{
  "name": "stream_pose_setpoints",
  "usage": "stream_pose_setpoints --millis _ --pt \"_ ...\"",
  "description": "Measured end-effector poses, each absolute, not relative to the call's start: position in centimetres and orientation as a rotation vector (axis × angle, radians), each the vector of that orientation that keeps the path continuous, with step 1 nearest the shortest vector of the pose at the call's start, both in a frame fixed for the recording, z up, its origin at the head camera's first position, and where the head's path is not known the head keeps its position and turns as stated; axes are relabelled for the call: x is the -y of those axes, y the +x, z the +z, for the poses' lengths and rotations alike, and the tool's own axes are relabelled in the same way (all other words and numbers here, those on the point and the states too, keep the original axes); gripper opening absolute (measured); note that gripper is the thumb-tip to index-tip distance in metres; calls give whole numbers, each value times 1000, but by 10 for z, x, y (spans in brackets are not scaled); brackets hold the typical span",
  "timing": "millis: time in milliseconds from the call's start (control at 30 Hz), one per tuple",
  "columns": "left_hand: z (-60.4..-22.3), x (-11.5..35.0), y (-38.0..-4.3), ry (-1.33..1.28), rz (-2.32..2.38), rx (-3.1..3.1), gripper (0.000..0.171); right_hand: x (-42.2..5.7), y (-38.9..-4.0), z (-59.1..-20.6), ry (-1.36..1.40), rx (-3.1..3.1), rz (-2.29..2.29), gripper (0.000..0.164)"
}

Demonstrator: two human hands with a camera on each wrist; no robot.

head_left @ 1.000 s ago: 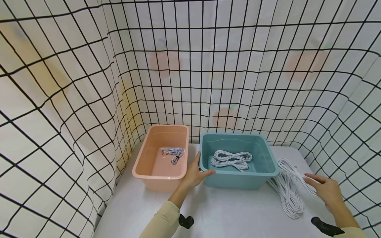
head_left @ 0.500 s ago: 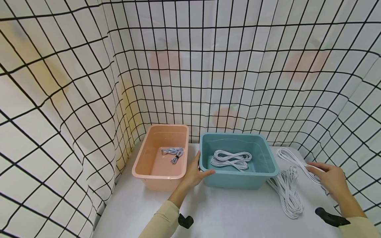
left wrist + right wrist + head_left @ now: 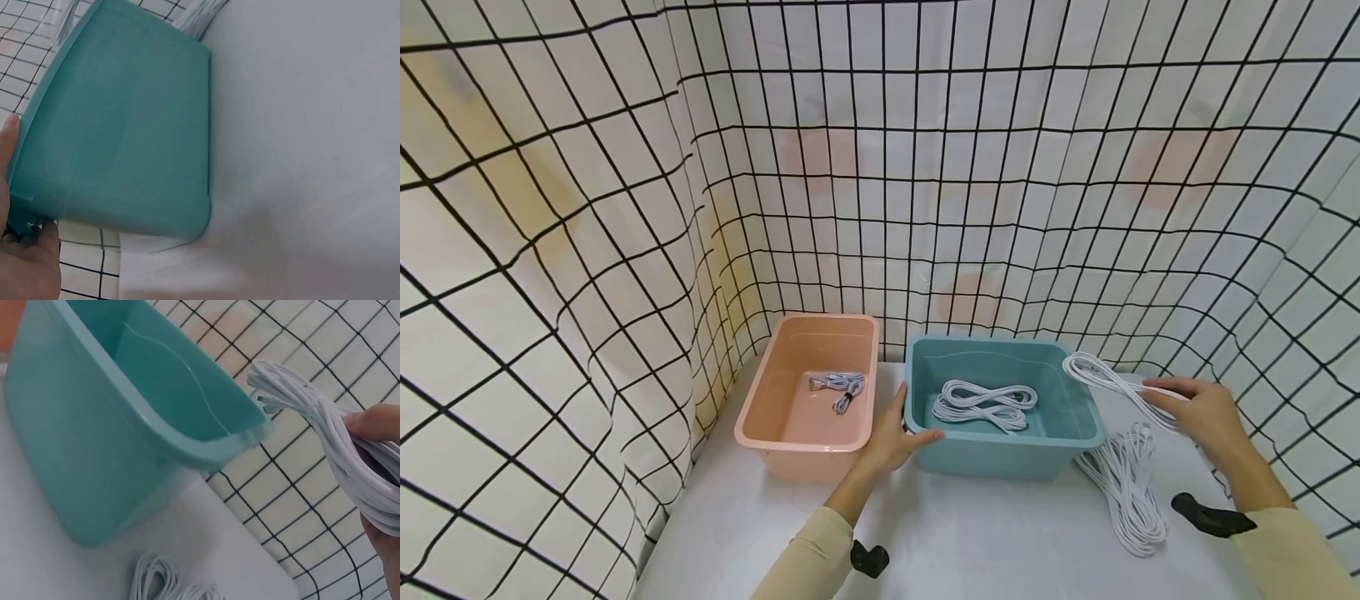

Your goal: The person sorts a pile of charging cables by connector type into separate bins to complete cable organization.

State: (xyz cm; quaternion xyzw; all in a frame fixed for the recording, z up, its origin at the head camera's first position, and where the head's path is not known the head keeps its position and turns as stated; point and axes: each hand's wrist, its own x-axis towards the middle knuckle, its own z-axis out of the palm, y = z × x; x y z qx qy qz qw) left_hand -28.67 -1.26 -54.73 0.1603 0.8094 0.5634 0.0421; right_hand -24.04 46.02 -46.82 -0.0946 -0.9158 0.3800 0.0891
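Note:
My left hand [image 3: 889, 439] grips the near left corner of a teal plastic bin [image 3: 992, 459], its thumb over the rim. In the left wrist view, curled fingers [image 3: 49, 240] show under the rim's edge. Inside the bin lies a coiled white cable [image 3: 951, 408] folded into a figure eight. My right hand [image 3: 1208, 414] holds a bundled white cable [image 3: 1101, 372] in the air, its loops reaching toward the bin's far right corner. The right wrist view shows the thumb [image 3: 375, 422] pressed on the strands, with a plug end [image 3: 265, 403] near the loops.
More white cable bundles [image 3: 1127, 500] lie on the white table right of the teal bin. A peach bin [image 3: 805, 462] with thin, light-coloured cables [image 3: 847, 393] in it stands to the left. Black grid netting [image 3: 925, 192] over white cloth surrounds the table's back and sides.
My right hand has lifted the white cable off the pile, first drawing it right, then bringing it up and left toward the teal bin. The left hand has stayed on the bin.

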Motion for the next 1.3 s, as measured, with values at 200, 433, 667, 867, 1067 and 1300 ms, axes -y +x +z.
stream_pose_setpoints --millis 200,433,667,867,1067,1300 --pt "-550 11 -286 502 1718 -2487 116 -441 -256 -466 -131 2693 1145 56" --pt "-549 12 -286 483 1709 -2494 117 -413 -274 -457 -12 2705 1156 49" --pt "-548 12 -287 471 1712 -2494 114 -392 -291 -448 32 2740 1183 53" --pt "-548 13 -288 459 1697 -2508 114 -377 -303 -442 98 2763 1233 52" --pt "-550 13 -290 495 1700 -2501 114 -363 -314 -438 129 2777 1256 50" --pt "-550 12 -289 466 1693 -2497 113 -343 -331 -433 189 2851 1233 50"
